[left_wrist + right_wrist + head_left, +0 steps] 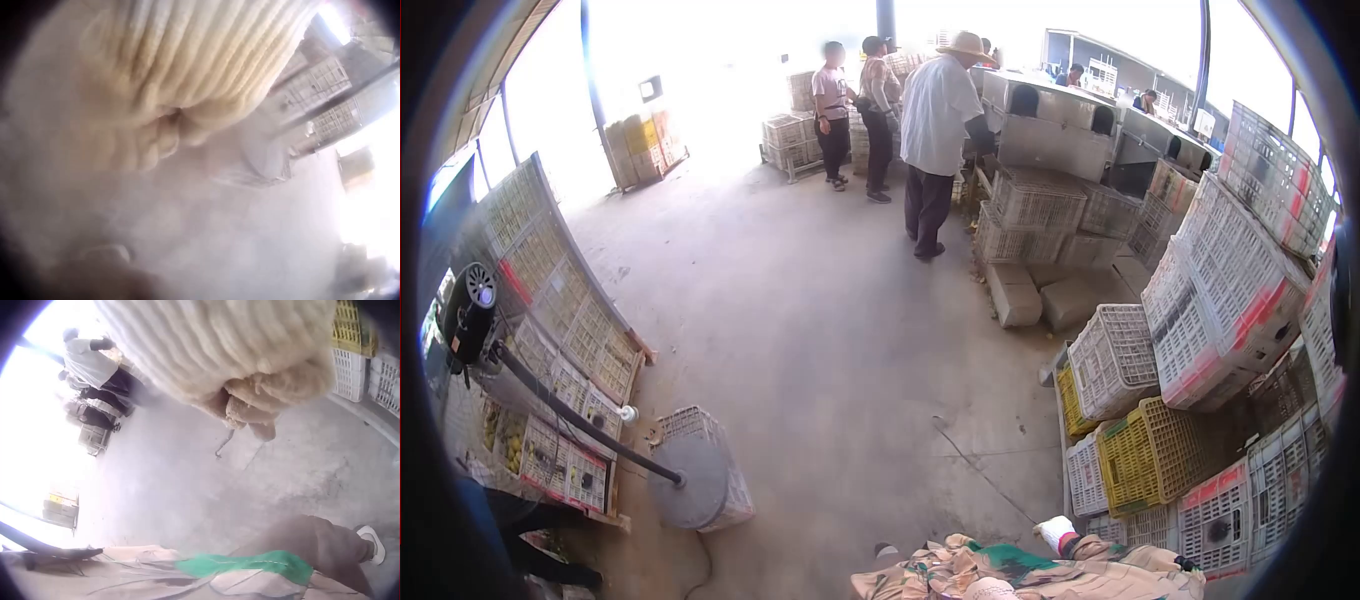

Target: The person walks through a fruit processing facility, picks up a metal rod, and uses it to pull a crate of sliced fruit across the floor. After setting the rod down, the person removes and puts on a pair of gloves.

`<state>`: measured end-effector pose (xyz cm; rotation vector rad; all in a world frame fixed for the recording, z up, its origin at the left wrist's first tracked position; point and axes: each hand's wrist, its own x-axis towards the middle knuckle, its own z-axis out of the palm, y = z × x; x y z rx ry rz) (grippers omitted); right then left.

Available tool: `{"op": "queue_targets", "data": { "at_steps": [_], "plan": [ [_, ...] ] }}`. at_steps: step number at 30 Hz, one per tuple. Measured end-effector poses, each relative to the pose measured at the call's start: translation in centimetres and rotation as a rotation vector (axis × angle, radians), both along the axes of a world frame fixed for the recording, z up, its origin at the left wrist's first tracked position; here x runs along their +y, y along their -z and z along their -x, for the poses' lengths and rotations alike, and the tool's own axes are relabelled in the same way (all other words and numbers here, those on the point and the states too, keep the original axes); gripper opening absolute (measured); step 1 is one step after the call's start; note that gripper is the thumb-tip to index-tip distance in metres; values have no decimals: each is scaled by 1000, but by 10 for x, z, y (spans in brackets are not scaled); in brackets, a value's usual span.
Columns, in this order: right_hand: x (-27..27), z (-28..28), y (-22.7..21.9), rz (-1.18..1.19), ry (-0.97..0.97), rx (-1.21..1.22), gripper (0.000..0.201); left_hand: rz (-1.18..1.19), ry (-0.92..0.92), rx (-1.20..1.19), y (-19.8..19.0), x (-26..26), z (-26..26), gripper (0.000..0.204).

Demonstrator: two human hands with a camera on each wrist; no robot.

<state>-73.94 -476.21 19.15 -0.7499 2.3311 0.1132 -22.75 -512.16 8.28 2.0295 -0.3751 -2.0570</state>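
Observation:
My right hand [1055,533] wears a white knit glove and grips a thin dark rod [980,466] that reaches forward over the floor. In the right wrist view the curled fingers of the right hand [256,394] show, with the rod's hooked end [221,445] beyond them. The left hand [181,81], also in a ribbed white glove, hangs low with loosely bent fingers, and no object shows in it. In the head view only a piece of the left glove [990,589] shows at the bottom edge, in front of the patterned clothing.
Stacked crates [1160,455] line the right side, near metal machinery [1055,140]. A round-topped stool or stand [690,482] with a black pole is at left, beside more crates [565,470]. A person in a straw hat [940,120] stands ahead; others are farther back.

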Motion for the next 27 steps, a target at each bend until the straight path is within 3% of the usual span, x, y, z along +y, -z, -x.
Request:
{"op": "queue_targets", "data": {
  "at_steps": [1, 2, 3, 4, 5, 6, 7, 8, 11, 12, 13, 16, 18, 19, 20, 21, 23, 24, 27],
  "plan": [
    [-17, 3, -9, -8, -7, 4, 31, 22, 86, 173, -18, -46, 33, 39],
    [-38, 8, -17, 48, 296, -103, 30, 286, 136, -134, -31, -97, 85, 24],
    [-52, 10, -25, 95, 235, -67, 27, 263, 91, -133, -75, -128, 134, 13],
    [-69, 13, -42, 119, 332, -107, 27, 370, 255, -21, -66, -167, 155, 14],
    [-85, 14, -56, 145, 428, -145, 26, 492, 294, -146, -109, -189, 206, 12],
    [-92, 15, -55, 168, 495, -147, 27, 507, 409, -66, -104, -226, 233, 11],
    [-99, 19, -53, 192, 558, -146, 27, 578, 369, -1, -112, -247, 268, 12],
    [-107, 28, -51, 218, 618, -143, 28, 695, 389, 12, -85, -275, 294, 14],
    [-138, 59, -42, 189, 846, -177, 31, 727, 436, 103, -116, -295, 374, 19],
    [-140, 71, -22, 351, 788, -51, 23, 706, 474, 113, -133, -291, 390, 21],
    [-166, 82, -54, 327, 788, -69, 26, 690, 508, 122, -141, -293, 402, 22],
    [-193, 132, -40, 232, 687, 4, 30, 591, 644, 5, -89, -296, 400, 22],
    [-209, 158, -34, 221, 623, -3, 31, 382, 736, -149, -31, -304, 368, 21],
    [-222, 173, -33, 224, 645, -15, 31, 170, 624, -95, -11, -309, 353, 25],
    [-236, 187, -37, 221, 666, -31, 31, 103, 564, -193, -35, -306, 352, 25],
    [-245, 199, -43, 203, 686, -49, 31, 114, 360, -253, -56, -302, 356, 20],
    [-271, 224, -52, 272, 722, -78, 33, 67, 160, -147, -78, -310, 355, 19],
    [-286, 238, -55, 274, 765, -127, 33, 40, 4, 146, -66, -316, 343, 22],
    [-328, 276, -48, 284, 802, -178, 34, 51, -9, 82, -94, -331, 383, 24]
  ]
}}
